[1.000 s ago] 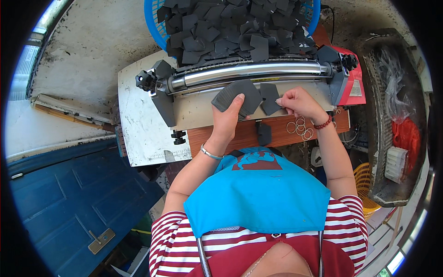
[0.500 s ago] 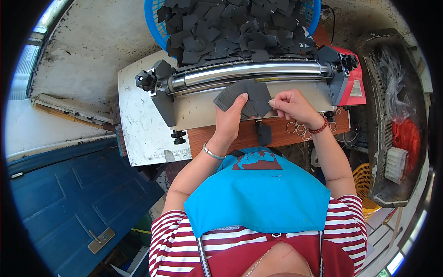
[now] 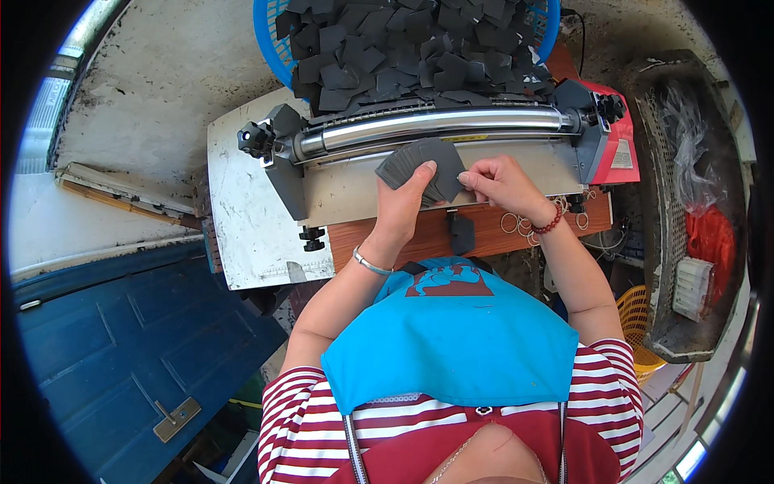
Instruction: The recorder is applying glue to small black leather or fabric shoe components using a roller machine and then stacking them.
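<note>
My left hand [image 3: 401,202] grips a fanned stack of thin dark grey square pieces [image 3: 439,157], with its thumb pressed on top. My right hand [image 3: 501,185] is closed in a pinch at the stack's right edge, its fingertips on the corner of a piece. Both hands are over the pale feed plate [image 3: 339,194] of a roller machine, just on my side of its shiny metal roller [image 3: 435,129]. Beyond the roller, many loose dark pieces [image 3: 403,56] fill a blue plastic basket [image 3: 274,48]. The fingers under the stack are hidden.
Black knobs [image 3: 256,139] and a red side cover [image 3: 621,149] flank the roller. Rubber bands [image 3: 520,226] lie on the brown wooden board [image 3: 363,232] at the right. A worn trough [image 3: 653,242] with plastic bags and a yellow basket [image 3: 633,323] stand further right.
My right hand has shifted slightly left along with the stack's right edge, and the fan looks narrower. Just behind the roller, a piece that stood up now lies flatter.
</note>
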Action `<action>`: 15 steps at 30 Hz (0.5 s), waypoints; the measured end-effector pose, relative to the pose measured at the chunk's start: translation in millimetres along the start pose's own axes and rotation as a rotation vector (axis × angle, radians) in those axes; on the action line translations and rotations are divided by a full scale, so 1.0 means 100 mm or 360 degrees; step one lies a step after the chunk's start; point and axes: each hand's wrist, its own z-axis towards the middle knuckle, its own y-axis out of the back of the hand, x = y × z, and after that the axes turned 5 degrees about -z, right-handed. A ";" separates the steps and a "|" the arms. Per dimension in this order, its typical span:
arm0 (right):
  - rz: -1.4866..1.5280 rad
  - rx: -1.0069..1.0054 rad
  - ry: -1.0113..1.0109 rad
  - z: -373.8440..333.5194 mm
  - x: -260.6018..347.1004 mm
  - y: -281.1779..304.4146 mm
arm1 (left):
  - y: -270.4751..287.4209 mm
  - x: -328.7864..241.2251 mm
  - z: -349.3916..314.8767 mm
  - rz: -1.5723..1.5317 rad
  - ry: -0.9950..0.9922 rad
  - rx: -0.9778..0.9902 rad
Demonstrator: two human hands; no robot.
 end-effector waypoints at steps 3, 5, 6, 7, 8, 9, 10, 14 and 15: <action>0.0076 0.0101 -0.0256 -0.03 -0.07 0.17 | 0.05 0.00 0.00 -0.0026 0.0026 -0.0031; -0.0004 0.0068 -0.0337 -0.01 -0.20 0.29 | 0.07 -0.01 0.00 0.0028 0.0008 -0.0064; -0.0085 0.0034 -0.0419 0.01 -0.24 0.32 | 0.07 -0.02 0.00 0.0066 0.0005 -0.0055; -0.0084 0.0033 -0.0421 0.03 -0.24 0.33 | 0.07 -0.03 -0.01 0.0104 0.0005 -0.0045; -0.0294 -0.0094 -0.0324 0.07 -0.22 0.31 | 0.05 -0.02 -0.01 0.0104 0.0007 -0.0045; -0.0503 -0.0222 -0.0224 0.09 -0.20 0.28 | 0.03 -0.01 0.00 0.0122 0.0000 -0.0025; -0.0503 -0.0222 -0.0223 0.10 -0.14 0.22 | 0.02 0.00 0.01 0.0138 -0.0010 -0.0008; -0.0092 -0.0112 -0.0054 0.09 -0.06 0.01 | -0.01 0.05 0.05 0.0117 -0.0047 0.0025; -0.0010 -0.0024 0.0007 0.09 -0.08 -0.01 | 0.00 0.05 0.05 0.0067 -0.0041 0.0044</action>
